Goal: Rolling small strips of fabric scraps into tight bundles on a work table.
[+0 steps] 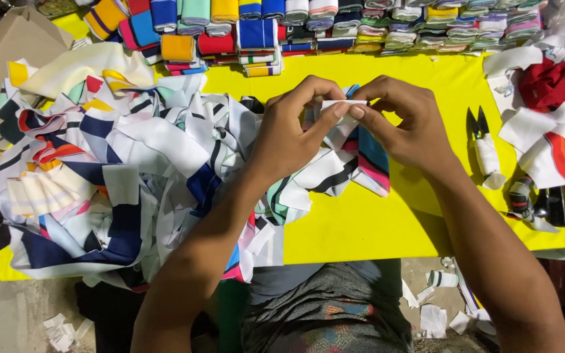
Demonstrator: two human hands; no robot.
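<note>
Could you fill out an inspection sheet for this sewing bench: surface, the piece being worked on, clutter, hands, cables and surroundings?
Surface: yellow table, mostly covered with cloth.
Job's things: small white fabric strip, pinched between both hands above the table.
Clutter: loose heap of striped fabric pieces on the left; white and red scraps on the right; black snips beside them.
Grip: left hand and right hand each pinch the strip with the fingertips.
Cables: nothing seen.
Surroundings: folded fabric stacks along the far edge; brown bag at far left; paper scraps on floor.
</note>
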